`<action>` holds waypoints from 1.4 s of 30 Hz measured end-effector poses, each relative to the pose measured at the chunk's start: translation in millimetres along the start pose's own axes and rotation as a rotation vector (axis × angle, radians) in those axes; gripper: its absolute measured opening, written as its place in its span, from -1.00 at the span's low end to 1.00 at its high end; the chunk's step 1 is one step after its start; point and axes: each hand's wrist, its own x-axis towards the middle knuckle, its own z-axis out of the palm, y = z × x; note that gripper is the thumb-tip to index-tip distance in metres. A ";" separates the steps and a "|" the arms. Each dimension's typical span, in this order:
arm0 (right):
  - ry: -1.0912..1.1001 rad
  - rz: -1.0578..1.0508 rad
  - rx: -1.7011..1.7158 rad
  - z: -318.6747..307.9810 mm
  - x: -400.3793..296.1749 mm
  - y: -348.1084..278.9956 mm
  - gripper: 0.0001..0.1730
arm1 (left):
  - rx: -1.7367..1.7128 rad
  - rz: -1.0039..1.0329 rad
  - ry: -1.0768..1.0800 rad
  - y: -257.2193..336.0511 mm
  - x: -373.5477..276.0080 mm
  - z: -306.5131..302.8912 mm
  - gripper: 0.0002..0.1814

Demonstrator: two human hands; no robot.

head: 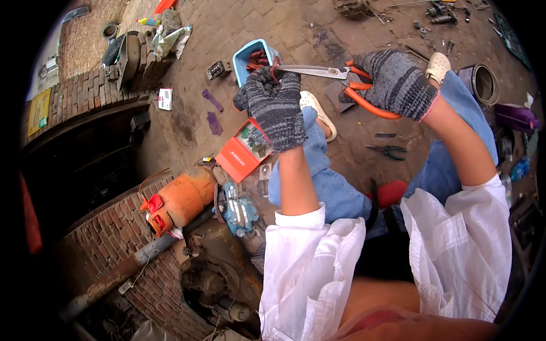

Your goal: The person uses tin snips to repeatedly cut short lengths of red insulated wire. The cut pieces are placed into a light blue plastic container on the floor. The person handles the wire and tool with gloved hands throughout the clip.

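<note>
Both hands wear dark grey striped knit gloves. My right hand (381, 83) grips scissors (313, 70) by their orange handles. The long metal blades reach left to the fingertips of my left hand (277, 111), where a thin reddish-brown strand (275, 73) is pinched. Whether the blades touch the strand I cannot tell. Just behind the left hand stands a light-blue plastic bin (240, 53) with a tangle of dark red strands (258, 59) in it. Below that hand lies an orange-red box (239, 158) containing small green and clear pieces.
Green-handled pliers (388, 151) lie on the brick floor between my legs. An orange gas cylinder (190, 196) lies at left beside a metal pipe (149, 251). Purple strips (212, 100), a metal can (484, 83) and loose machine parts (443, 15) are scattered around.
</note>
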 end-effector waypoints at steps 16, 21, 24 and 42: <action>0.155 -0.071 0.002 -3.8 -4.9 -1.4 -0.52 | 0.061 0.100 -0.071 -9.3 7.2 -6.9 -0.69; 0.086 -0.037 -0.070 -0.2 -3.6 0.4 -0.47 | 0.092 0.164 -0.109 -0.6 1.7 -4.0 -0.63; 0.084 -0.037 -0.090 1.2 -3.0 1.4 -0.47 | 0.102 0.175 -0.118 -2.2 1.6 -5.2 -0.60; -0.010 -0.031 -0.098 5.5 0.4 -0.1 -0.46 | 0.097 0.058 -0.085 -0.5 3.8 -8.2 -0.67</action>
